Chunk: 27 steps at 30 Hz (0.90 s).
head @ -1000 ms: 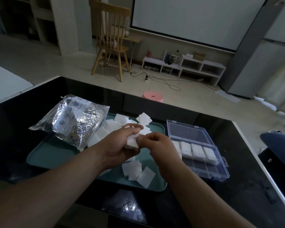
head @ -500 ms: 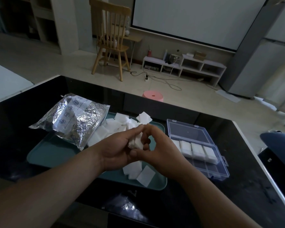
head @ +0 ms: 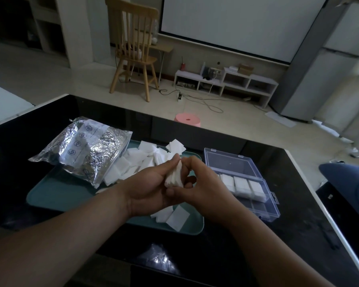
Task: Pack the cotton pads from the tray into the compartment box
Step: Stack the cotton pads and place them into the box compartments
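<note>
Both hands are on one small stack of pads (head: 174,177), held on edge in the air over the right half of the tray (head: 50,195). The left hand (head: 145,183) has thumb and fingers curled round the stack's left side. The right hand (head: 207,191) cups it from the right, fingers curled in. My read is that this squares the edges so the stack drops into a slot as one block instead of fanning out. The box (head: 263,210) sits just beside the tray's right edge with its lid (head: 229,162) folded back away from the person, so the carry is short and nothing blocks a drop from above. The middle row already holds white blocks of pads and the near row looks empty, so that's the likely target. Plenty of loose pads (head: 141,160) are piled at the tray's far side, with a few at the near edge, so the task is nowhere near done. The foil bag (head: 85,148) lies across the tray's left corner, away from the box. Risk: thin soft pads can slip or splay when the grip goes one-handed.
</note>
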Available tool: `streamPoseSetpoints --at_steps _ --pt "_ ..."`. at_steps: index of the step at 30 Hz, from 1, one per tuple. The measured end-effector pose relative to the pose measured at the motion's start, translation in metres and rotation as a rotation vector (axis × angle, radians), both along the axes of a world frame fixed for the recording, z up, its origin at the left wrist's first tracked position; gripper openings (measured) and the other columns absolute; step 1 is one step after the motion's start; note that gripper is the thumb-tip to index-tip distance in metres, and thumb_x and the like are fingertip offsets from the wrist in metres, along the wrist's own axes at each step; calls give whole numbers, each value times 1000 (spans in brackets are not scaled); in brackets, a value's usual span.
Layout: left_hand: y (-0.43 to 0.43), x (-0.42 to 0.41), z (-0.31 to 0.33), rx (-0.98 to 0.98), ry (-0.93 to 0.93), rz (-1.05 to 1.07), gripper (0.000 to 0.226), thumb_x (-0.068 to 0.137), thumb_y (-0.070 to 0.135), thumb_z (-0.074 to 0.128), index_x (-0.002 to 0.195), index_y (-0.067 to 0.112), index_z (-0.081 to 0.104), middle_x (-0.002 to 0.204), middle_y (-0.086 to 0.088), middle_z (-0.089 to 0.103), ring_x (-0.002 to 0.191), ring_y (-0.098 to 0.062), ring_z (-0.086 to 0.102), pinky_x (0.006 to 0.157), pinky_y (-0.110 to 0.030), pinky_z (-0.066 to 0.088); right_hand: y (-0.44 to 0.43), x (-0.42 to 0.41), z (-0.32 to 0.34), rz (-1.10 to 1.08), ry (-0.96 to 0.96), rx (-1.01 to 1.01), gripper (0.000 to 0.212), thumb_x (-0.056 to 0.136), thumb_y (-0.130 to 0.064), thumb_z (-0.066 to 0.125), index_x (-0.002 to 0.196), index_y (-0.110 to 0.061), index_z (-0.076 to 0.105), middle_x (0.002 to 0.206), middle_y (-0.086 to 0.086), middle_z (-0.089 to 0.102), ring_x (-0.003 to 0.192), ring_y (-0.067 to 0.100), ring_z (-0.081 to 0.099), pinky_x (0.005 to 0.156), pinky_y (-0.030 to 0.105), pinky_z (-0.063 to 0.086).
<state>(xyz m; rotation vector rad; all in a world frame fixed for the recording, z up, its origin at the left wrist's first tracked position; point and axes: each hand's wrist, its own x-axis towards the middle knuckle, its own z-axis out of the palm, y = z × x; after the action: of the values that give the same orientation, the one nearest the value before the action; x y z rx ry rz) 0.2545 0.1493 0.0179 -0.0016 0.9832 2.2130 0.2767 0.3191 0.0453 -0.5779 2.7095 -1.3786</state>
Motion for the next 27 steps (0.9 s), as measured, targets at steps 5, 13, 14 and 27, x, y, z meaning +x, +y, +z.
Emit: streamPoseSetpoints --at_steps 5,13,14,27 --pt "10 4 -1 -31 8 14 52 103 48 52 133 8 66 120 -13 63 98 -19 63 92 -29 51 8 8 2 1 36 24 43 78 -23 89 105 -14 57 105 -5 65 87 13 66 77 23 57" --pt "33 8 -1 -29 -61 -50 63 102 60 44 127 6 68 113 -12 58 96 -20 58 84 -31 47 23 14 -5 -18 83 126 50 71 -39 90 96 -29 49 109 -10 60 94 7 59 76 22 54" --pt "36 10 1 -31 -68 -62 61 103 58 40 112 9 75 105 -10 65 92 -19 62 79 -30 52 26 15 -6 -28 81 136 50 72 -40 90 96 -29 48 107 -10 59 93 9 60 76 27 56" --pt "77 7 6 -92 -32 104 60 102 56 49 142 13 57 133 -11 63 103 -25 59 100 -41 46 58 21 -7 -221 158 175 32 84 -52 75 102 -36 54 116 -24 51 108 -5 51 85 18 44"
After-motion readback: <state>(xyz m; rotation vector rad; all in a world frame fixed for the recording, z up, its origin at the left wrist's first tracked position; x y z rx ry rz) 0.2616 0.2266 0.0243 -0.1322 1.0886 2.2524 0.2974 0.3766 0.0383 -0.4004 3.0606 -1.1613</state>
